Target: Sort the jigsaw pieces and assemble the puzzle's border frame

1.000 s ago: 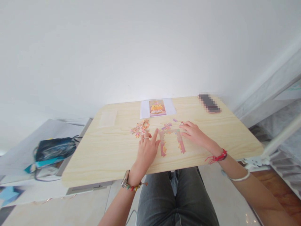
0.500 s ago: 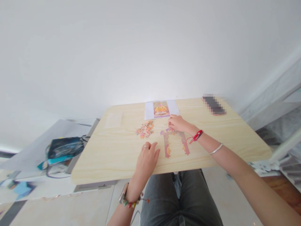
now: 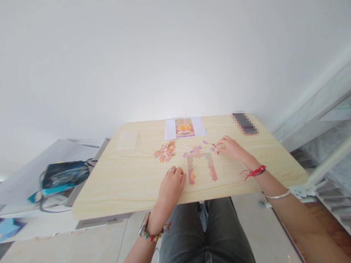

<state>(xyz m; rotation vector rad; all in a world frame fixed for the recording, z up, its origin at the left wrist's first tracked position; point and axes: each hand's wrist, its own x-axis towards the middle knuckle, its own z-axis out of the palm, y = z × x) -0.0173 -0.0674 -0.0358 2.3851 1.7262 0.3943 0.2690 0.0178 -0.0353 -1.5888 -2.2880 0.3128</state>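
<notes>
Puzzle frame (image 3: 201, 166), arch-shaped, pink and orange, flat on table (image 3: 131, 175)

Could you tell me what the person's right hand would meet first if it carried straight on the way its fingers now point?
The right hand points left; it would likely first meet the small loose purple-pink puzzle pieces at its fingertips, though depth is unclear.

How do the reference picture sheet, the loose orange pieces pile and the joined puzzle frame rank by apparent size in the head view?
1. reference picture sheet, though it lies farther away
2. joined puzzle frame
3. loose orange pieces pile
</notes>
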